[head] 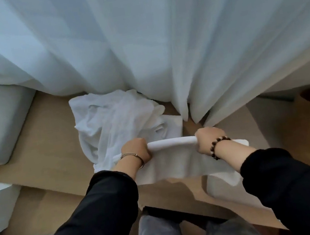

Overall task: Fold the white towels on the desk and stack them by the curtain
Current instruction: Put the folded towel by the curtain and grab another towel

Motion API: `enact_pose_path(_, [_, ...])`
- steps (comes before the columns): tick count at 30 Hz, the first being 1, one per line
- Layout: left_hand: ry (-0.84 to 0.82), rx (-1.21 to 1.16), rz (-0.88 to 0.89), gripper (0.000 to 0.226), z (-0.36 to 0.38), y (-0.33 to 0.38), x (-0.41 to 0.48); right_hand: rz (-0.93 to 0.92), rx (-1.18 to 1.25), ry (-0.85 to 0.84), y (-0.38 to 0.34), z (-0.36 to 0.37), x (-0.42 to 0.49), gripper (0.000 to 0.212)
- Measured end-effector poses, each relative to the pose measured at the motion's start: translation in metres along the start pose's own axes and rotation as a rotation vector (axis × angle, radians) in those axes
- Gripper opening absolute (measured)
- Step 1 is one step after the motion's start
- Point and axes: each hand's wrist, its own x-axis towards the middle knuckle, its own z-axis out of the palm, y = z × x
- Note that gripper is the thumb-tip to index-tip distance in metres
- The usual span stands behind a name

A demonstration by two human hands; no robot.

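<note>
Gripped along its bunched upper edge, the white cloth towel (177, 160) is held stretched between the two hands just above the near part of the light brown wooden desk (45, 166), with its lower portion hanging slack toward the desk's front edge. The left hand (136, 151) is curled tightly round one end of that edge and the right hand (209, 141) round the other, so both are closed on the towel. Just behind them a crumpled heap of further white towels (97, 122) is left unfolded. Beside it, near the curtain's hem, what looks like a flat folded white towel (172, 123) can be made out. The pale sheer curtain (136, 38) hangs down to the desk, and one thin fold of it appears to be draped over the heap. Several slips are judged possible. If the slack lower part is laid down unevenly, a skewed fold would be produced, since the corners are bunched inside the fists and cannot be matched by eye. If the towel is swung forward low, the heap could be dragged or the folded piece knocked askew. The sheer fold could also be caught and trapped inside the stack.
</note>
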Motion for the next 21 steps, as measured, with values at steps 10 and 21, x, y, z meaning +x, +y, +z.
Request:
enact_pose_path(10, [-0.043,0.065,-0.024,0.025,0.116,-0.031,0.094,0.031,0.063,-0.339,-0.025,0.099,0.148,0.018])
enact_pose_path(21, [0.075,0.054,-0.088,0.018,0.147,-0.088,0.140,-0.026,0.137,-0.322,-0.064,0.125,0.221,0.021])
